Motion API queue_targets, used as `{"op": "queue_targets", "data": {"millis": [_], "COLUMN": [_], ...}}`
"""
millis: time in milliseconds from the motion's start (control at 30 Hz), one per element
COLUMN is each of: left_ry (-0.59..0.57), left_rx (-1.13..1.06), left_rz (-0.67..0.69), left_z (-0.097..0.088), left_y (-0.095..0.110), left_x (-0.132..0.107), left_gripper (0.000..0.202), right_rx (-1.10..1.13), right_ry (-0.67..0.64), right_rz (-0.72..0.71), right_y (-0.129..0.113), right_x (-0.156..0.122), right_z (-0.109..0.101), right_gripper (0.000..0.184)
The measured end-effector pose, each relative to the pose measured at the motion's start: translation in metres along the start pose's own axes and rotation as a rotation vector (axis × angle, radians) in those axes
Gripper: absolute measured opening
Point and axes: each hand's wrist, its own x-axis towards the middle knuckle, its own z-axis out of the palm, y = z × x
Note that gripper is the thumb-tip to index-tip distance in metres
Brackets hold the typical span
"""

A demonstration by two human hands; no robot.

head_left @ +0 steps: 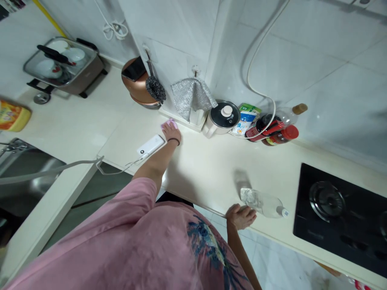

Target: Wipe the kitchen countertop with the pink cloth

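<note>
Arm point(156, 161) outstretched, left hand point(171, 132) atop pink cloth point(169, 121)

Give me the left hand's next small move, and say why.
Probably best to slide the pink cloth a little to the person's right along the counter. The left hand lies over the cloth, and bare counter shows on that side, while a white device lies close by on the other and might get bumped.
</note>
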Motion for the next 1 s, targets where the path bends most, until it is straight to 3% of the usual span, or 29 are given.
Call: {"op": "queue_targets", "data": {"millis": [167, 300, 400, 500, 667, 800, 900, 1000], "left_ry": [-0.050, -0.169, -0.211, -0.173, -0.051, -0.021, -0.005, 0.011], "left_rx": [-0.032, -0.034, -0.030, -0.037, -0.015, 0.008, 0.023, 0.048], "left_rz": [0.030, 0.187, 0.341, 0.314, 0.032, -0.041, -0.043, -0.041], "left_z": [0.022, 0.064, 0.085, 0.078, 0.027, 0.004, 0.005, 0.008], "left_y": [0.043, 0.093, 0.100, 0.065, -0.028, -0.066, -0.077, -0.095], "left_x": [-0.019, -0.068, -0.102, -0.109, -0.064, -0.046, -0.072, -0.126], "left_gripper": [0.067, 0.072, 0.074, 0.075, 0.075, 0.076, 0.075, 0.073], "right_rx": [0.003, 0.036, 0.034, 0.032, 0.026, 0.008, 0.009, 0.015], "right_ry": [0.038, 0.084, 0.108, 0.094, 0.088, 0.104, 0.087, 0.067], "right_rz": [-0.040, -0.094, -0.121, -0.142, -0.157, -0.185, -0.186, -0.190], "right_y": [0.004, 0.006, 0.005, 0.003, 0.001, 0.000, 0.000, 0.001], "right_x": [0.000, 0.003, 0.004, 0.005, 0.007, 0.008, 0.009, 0.010], "right_z": [0.004, 0.004, 0.002, 0.000, -0.002, -0.003, -0.003, -0.004], "right_gripper": [0.051, 0.045, 0.042, 0.042, 0.046, 0.048, 0.049, 0.048]}}
